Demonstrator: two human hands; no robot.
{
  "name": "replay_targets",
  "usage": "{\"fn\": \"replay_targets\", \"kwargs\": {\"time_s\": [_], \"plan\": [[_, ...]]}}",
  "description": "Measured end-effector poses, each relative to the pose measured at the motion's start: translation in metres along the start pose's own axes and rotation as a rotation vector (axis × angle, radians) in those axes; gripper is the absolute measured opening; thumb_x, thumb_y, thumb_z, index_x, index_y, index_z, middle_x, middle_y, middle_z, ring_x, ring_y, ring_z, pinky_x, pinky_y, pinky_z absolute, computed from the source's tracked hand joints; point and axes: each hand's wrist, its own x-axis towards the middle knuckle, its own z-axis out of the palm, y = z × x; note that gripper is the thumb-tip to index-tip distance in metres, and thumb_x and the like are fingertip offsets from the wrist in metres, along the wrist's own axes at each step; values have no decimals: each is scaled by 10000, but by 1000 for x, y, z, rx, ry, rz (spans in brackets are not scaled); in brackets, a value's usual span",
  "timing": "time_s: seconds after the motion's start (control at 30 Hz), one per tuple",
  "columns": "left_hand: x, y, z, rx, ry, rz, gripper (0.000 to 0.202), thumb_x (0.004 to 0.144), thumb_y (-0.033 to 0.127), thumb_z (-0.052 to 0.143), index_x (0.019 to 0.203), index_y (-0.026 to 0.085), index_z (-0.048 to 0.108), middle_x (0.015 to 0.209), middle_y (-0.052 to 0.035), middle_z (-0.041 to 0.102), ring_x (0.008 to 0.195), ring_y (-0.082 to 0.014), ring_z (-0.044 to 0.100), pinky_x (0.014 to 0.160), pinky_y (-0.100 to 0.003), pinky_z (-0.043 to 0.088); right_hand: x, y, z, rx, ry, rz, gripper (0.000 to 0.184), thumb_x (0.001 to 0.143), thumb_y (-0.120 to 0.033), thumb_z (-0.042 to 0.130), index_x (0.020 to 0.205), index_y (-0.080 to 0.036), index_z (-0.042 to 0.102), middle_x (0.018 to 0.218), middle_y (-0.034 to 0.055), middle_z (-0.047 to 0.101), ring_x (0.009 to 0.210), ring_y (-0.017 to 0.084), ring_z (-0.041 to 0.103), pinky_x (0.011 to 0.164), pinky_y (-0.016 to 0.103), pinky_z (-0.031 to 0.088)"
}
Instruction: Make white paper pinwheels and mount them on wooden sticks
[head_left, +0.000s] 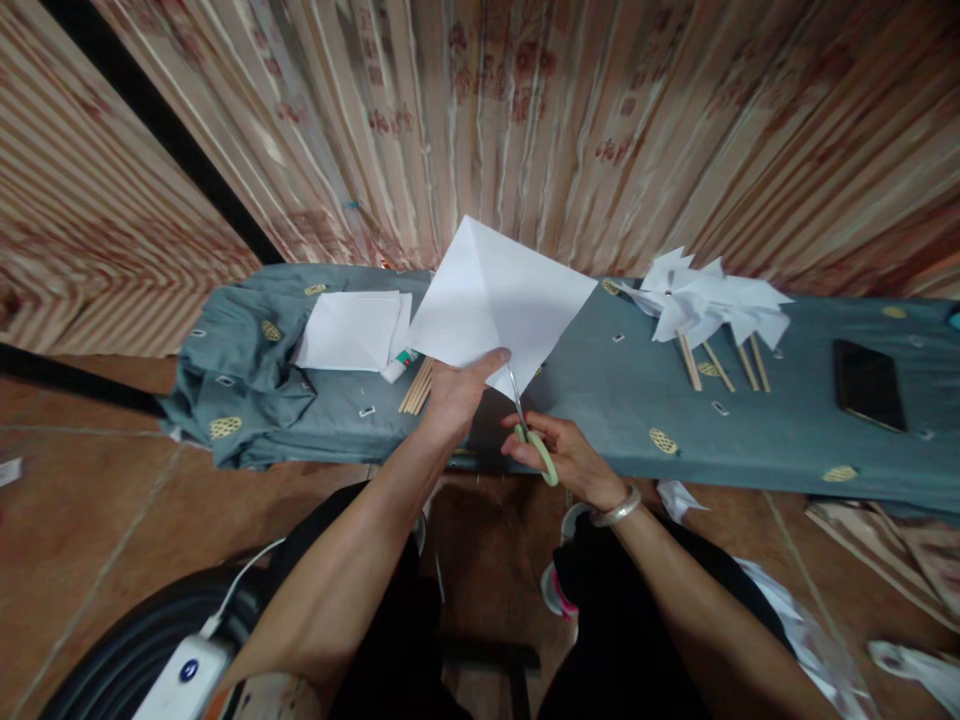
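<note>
**White sheet gripped at its lower corner, scissors set against it**

The creased sheet is held at the centre of the frame, tilted so that one corner points up. Its lower edge is pinched by the left hand, the thumb pressed on top; the other fingers are hidden beneath. The green handles of the scissors are gripped by the right hand, its fingers curled around them, and the blades are brought to the sheet's lowest corner; how far they are parted cannot be told. Just left of centre, wooden sticks, a white tube and stacked white paper are laid on the cloth-covered tabletop. Right of centre, white pinwheels are grouped; a dark phone is placed at far right.
</note>
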Motion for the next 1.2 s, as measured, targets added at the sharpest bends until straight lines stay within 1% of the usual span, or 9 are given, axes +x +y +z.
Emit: {"fn": "replay_targets", "kwargs": {"time_s": [0.1,0.3,0.5,0.6,0.77,0.93,1.1,1.2], "plan": [[0,0,0,3,1,7,634,584,203,788,1197,179,628,1083,-94,738,1024,-274,678,908,-408,532,0,-1,0,7,2,-3,449,733,-532,714,1005,-178,661,778,24,712,660,132,617,596,245,473],[1,1,1,-42,-25,66,623,591,198,784,1193,176,623,1096,-94,733,1041,-266,675,947,-404,510,1,2,3,33,14,3,459,717,-529,727,1000,-175,656,753,15,697,643,128,607,595,247,469],[0,4,0,-51,-16,30,621,578,214,799,1174,171,626,1111,-108,725,1056,-301,671,942,-435,511,1,4,5,53,15,28,492,698,-535,739,1025,-177,660,781,20,703,670,138,626,630,259,484],[1,4,0,-57,-17,37,612,577,203,791,1167,171,630,1108,-108,727,1050,-301,670,939,-432,513,1,5,5,50,17,31,495,701,-539,734,1032,-180,658,785,21,702,671,139,620,641,265,480],[2,4,-1,-42,-23,53,612,578,213,780,1169,158,631,1099,-107,731,1040,-281,673,943,-410,510,1,7,6,22,29,15,521,694,-569,727,1028,-174,662,718,0,654,644,130,578,625,259,452],[2,3,0,-72,-21,44,598,568,203,779,1146,151,636,1080,-112,734,997,-278,683,933,-418,511,2,10,6,29,37,20,533,680,-586,731,1011,-173,667,665,-23,598,593,112,523,573,245,412],[3,3,-1,-63,-3,23,593,556,206,787,1130,148,645,1056,-113,740,995,-284,685,908,-422,527,1,8,7,60,47,38,495,670,-550,751,984,-176,672,646,-33,579,578,105,521,550,234,402],[3,3,-2,-55,-2,11,589,556,216,786,1125,145,647,1040,-113,744,1013,-291,682,900,-424,533,1,7,8,87,57,46,465,658,-512,770,968,-179,675,648,-32,599,586,107,549,556,231,420]]}}
